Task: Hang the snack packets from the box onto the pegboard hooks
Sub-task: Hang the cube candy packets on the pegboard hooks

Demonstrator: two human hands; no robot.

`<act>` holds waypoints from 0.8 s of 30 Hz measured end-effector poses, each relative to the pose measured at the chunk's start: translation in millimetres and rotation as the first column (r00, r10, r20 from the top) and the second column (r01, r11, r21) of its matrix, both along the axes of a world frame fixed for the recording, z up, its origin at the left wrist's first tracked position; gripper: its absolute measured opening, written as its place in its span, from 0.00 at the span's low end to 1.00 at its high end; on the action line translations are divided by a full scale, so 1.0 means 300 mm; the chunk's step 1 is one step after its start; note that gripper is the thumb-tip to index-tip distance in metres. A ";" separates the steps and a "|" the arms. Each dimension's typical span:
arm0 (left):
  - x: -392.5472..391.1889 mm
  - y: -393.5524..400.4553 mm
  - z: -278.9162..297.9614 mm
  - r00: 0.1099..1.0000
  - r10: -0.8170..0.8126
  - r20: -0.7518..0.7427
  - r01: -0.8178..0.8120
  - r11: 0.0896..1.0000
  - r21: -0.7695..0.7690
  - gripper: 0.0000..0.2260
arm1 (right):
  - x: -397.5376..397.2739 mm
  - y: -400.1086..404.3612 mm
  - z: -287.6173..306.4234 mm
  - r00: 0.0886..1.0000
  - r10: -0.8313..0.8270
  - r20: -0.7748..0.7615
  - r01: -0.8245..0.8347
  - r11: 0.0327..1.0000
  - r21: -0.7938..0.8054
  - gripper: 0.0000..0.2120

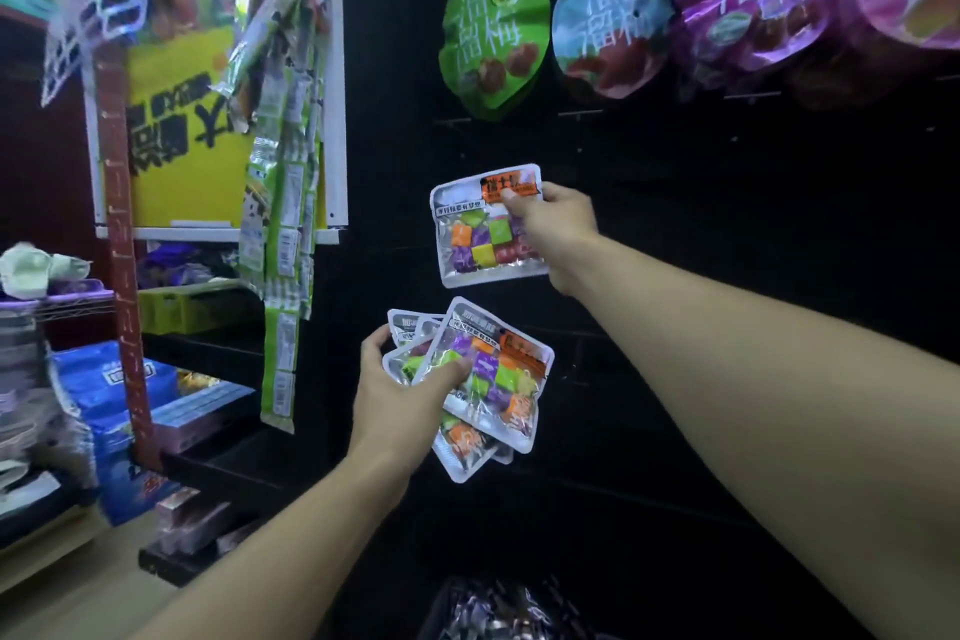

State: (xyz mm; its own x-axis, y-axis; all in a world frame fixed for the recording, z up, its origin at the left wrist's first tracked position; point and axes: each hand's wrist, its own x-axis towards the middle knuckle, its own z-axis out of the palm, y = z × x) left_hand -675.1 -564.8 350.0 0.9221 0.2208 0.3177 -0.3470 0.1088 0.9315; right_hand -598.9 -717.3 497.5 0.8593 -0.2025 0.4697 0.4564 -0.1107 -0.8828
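At centre frame, the right hand [553, 229] pinches one snack packet [485, 229] by its orange header against the dark pegboard [727, 250], arm outstretched; just below, the left hand [400, 382] grips a fanned stack of packets [483, 385]. The pouches look light, crinkly and slick (best held near the header), while the box [498, 608] sits at the bottom edge

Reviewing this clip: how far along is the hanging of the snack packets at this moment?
Done: none of these packets visibly hangs on the black pegboard; only round plum bags hang above. In hand: the right hand lifts a single packet towards the board, and the left hand grips a fanned stack of packets. Left: that stack, plus more in the box below.
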 end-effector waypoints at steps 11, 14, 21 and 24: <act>0.057 0.026 -0.011 0.999 -0.001 0.034 0.001 1.000 -0.008 0.29 | 0.219 0.115 0.118 0.996 -0.085 0.014 0.084 0.995 0.051 0.04; 0.082 0.025 -0.001 0.999 -0.008 0.045 0.010 1.000 -0.023 0.29 | 0.261 0.113 0.113 0.992 -0.123 -0.007 0.123 0.989 0.082 0.04; 0.130 0.021 -0.021 1.000 -0.014 0.019 0.016 0.990 -0.139 0.27 | 0.379 0.094 0.096 0.971 -0.220 -0.096 0.227 0.971 0.068 0.15; 0.142 0.031 -0.029 1.000 -0.008 0.027 0.014 0.974 -0.225 0.21 | 0.491 0.037 0.091 0.958 -0.262 -0.117 0.268 0.963 0.038 0.21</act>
